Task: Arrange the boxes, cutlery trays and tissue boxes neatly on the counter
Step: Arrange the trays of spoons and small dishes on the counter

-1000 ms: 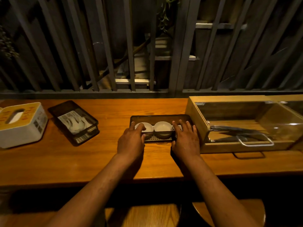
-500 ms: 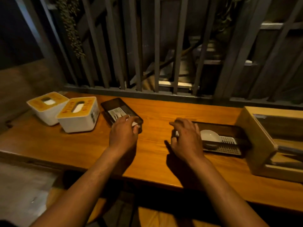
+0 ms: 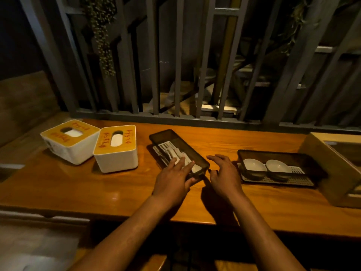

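**Squaring up the skewed cutlery tray**

Your left hand [image 3: 172, 178] lies flat and open on the near end of the dark cutlery tray [image 3: 176, 151], fingers spread over its lid, pressing rather than gripping. Your right hand [image 3: 224, 173] sits just beside that same near corner, fingers loosely curled and holding nothing; whether it touches the tray edge is hard to tell in this light. That pairing looks meant for pivoting: 1 palm pins the tray while the other nudges its corner.

The tray needs it. It lies diagonally on the counter [image 3: 78, 192], its far end angled toward the railing [image 3: 156, 114], while the second tray [image 3: 277, 169] to your right sits roughly parallel to the counter edge, just beside the wooden box [image 3: 336, 173] at the far right. Judging from that, the second tray is already placed and this one is the step in hand.

Contents:
- Skewed tray: a white slotted insert with pale utensils under a tinted lid; what kind is too dim to say.
- Second tray: 2 white bowls [image 3: 266, 166] side by side on a white slotted insert.
- 2 tissue boxes [image 3: 116, 148], white with yellow tops, each showing tissue in its slot. They touch at 1 corner and sit at different angles, so they likely need straightening too.

Turn the tray slowly, since its loose contents may slide.
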Motion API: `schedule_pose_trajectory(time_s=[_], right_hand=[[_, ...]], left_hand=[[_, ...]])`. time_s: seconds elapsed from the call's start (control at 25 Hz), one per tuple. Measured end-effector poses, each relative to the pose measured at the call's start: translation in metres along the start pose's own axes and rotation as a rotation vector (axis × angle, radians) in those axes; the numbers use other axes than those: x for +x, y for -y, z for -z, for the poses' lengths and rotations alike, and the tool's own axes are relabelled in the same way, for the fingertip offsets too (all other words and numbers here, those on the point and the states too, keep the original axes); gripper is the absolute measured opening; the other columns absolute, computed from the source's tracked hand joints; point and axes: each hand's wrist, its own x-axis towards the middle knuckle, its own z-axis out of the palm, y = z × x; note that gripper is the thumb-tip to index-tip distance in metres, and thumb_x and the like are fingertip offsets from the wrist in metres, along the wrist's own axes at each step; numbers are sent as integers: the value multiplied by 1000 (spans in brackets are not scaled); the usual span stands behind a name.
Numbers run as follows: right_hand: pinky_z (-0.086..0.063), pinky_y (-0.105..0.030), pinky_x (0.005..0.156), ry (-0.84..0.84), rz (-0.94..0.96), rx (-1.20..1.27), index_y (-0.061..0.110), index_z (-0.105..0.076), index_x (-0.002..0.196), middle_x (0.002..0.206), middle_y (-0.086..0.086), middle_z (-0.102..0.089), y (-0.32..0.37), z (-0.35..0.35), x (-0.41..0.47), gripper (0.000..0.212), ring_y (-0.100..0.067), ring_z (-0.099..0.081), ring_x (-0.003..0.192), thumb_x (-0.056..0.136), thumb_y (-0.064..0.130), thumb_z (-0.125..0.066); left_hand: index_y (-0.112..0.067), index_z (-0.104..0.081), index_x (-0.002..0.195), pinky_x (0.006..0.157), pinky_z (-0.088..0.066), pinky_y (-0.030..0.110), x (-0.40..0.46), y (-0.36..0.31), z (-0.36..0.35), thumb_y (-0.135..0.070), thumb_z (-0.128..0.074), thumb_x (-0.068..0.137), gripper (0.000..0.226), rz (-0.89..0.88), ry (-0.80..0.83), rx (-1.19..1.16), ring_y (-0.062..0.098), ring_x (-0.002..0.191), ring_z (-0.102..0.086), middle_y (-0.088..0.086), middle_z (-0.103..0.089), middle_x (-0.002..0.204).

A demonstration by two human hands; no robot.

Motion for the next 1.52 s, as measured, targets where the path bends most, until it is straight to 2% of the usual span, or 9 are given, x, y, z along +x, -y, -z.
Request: schedule_pose_trajectory(time_s=[0.12, 0.24, 0.36, 0.48, 0.6, 0.8, 0.96, 1.16, 1.52], right_hand=[[-40, -37, 105, 97, 50, 11, 30, -56, 136, 150, 1, -43, 12, -6, -1, 46, -22, -45, 132, 93, 13, -51], [-34, -43, 109, 80, 88, -167, 36, -55, 134, 151, 3, -42, 24, -12, -15, 44, -21, -37, 136, 91, 44, -49], [-22, -51, 111, -26, 62, -402, 38, -59, 128, 149, 2, -43, 43, -23, -26, 81, -23, -31, 138, 68, 89, -39], [-18, -58, 111, -8, 14, -503, 40, -61, 126, 149, -1, -41, 48, -20, -22, 100, -26, -30, 138, 51, 101, -33], [-20, -59, 111, 103, 39, -591, 35, -60, 128, 149, -3, -41, 49, -5, -14, 103, -29, -33, 136, 51, 99, -41], [-31, -49, 111, 178, 0, -544, 22, -57, 129, 132, -3, -56, 28, 30, 2, 70, -25, -50, 121, 73, 62, -65], [-11, -54, 119, 139, 61, -542, 31, -43, 144, 155, 3, -38, -2, 33, 3, 59, -22, -30, 144, 88, 43, -58], [-2, -67, 114, 60, 17, -597, 41, -19, 152, 163, 8, -16, -30, 25, 4, 61, -27, -2, 151, 97, 40, -47], [-6, -65, 115, -41, -57, -675, 35, -12, 154, 164, 0, -13, -46, 15, 0, 81, -32, -9, 150, 88, 47, -57]], left_hand=[[-41, -25, 150, 114, -24, 39, -12, 23, 4, -53, -39, 98, 56, -68, 11, -113, 20, 149, -9, -7, -17, 162], [-43, -25, 149, 116, -18, 41, -13, 51, 12, -42, -34, 102, 48, 37, -29, -326, 19, 149, -6, -7, -16, 162], [-40, -24, 150, 117, -23, 47, 13, 89, 23, -26, -38, 102, 51, 108, -51, -252, 22, 149, -13, -2, -21, 161], [-37, -24, 151, 116, -24, 48, 29, 96, 25, -32, -38, 102, 51, 64, 31, -101, 25, 148, -15, 0, -21, 161], [-35, -30, 149, 114, -26, 43, 20, 76, 21, -36, -39, 102, 48, 38, -52, -2, 27, 145, -24, 4, -30, 158], [-37, -47, 139, 105, -35, 37, 10, 44, 18, -41, -46, 98, 41, -120, -212, -12, 19, 130, -40, -2, -51, 139], [-41, -51, 133, 94, -37, 33, 25, 43, 4, -48, -52, 94, 40, -118, -184, -102, 18, 122, -43, -5, -51, 130], [-47, -27, 147, 112, -31, 46, 30, 53, -5, -55, -46, 94, 57, 120, -81, -156, 29, 144, -23, 5, -21, 159], [-43, -24, 150, 101, -41, 43, 15, 24, -8, -60, -40, 94, 60, 105, -82, -68, 33, 135, -31, 10, -24, 155]])
